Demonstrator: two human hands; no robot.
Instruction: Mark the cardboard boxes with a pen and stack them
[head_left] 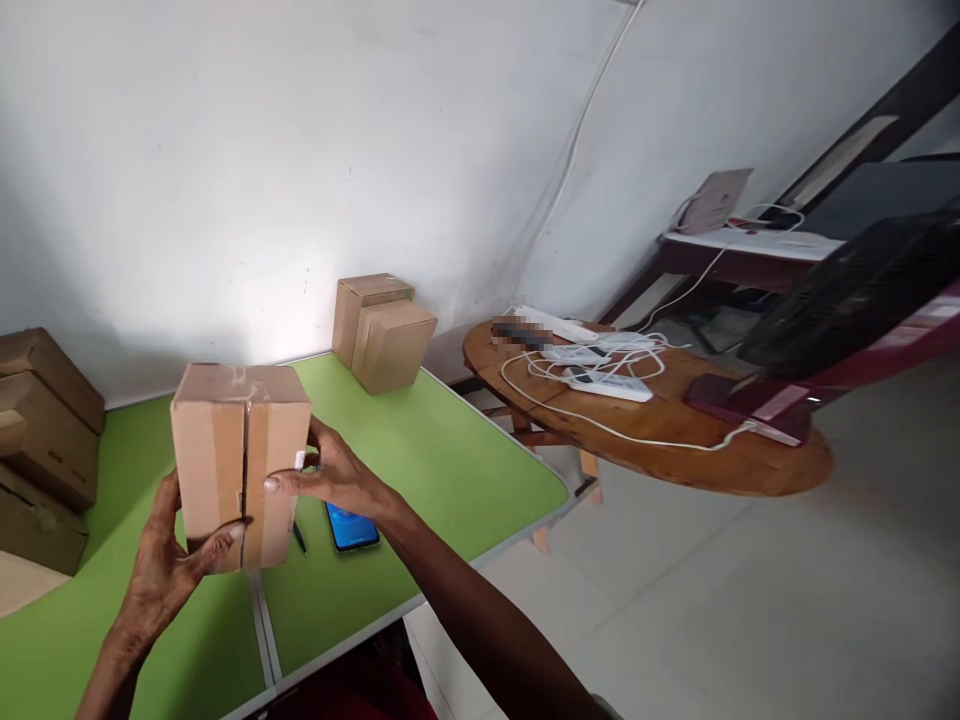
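Note:
I hold a small brown cardboard box (240,455) above the green table (442,470), its taped seam facing me. My left hand (169,565) grips it from below at the lower left, thumb across the front. My right hand (337,475) clasps its right side, thumb on the front face. Under the right hand a phone (352,528) with a lit blue screen lies flat on the table, and a dark pen (299,537) lies beside it.
Two more cardboard boxes (382,335) stand against the wall at the table's far corner. A stack of brown boxes (41,440) fills the left edge. A round wooden table (675,440) at right carries white power strips and cables. A black fan (855,290) stands behind it.

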